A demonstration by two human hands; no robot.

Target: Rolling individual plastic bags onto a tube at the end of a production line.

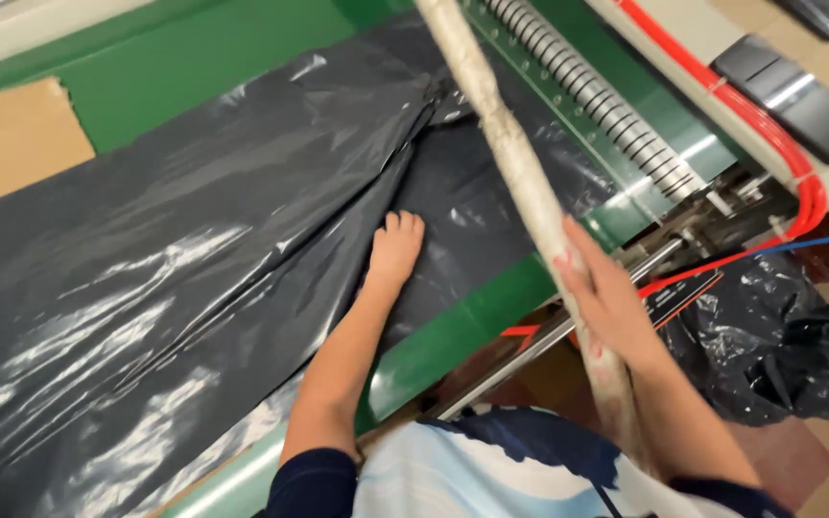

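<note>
Green table (242, 58): left hand (395, 249) flattens plastic sheet (146, 259).

Bright overhead glare, slight motion blur

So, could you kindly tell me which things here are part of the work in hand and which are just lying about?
In hand:
- left hand flat on the black plastic sheet
- right hand gripping the pale long pole

Lying about:
- crumpled black bag
- cardboard piece
- red cable

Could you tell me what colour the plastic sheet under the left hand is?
Glossy black plastic sheet, clearest in the head view.
</note>
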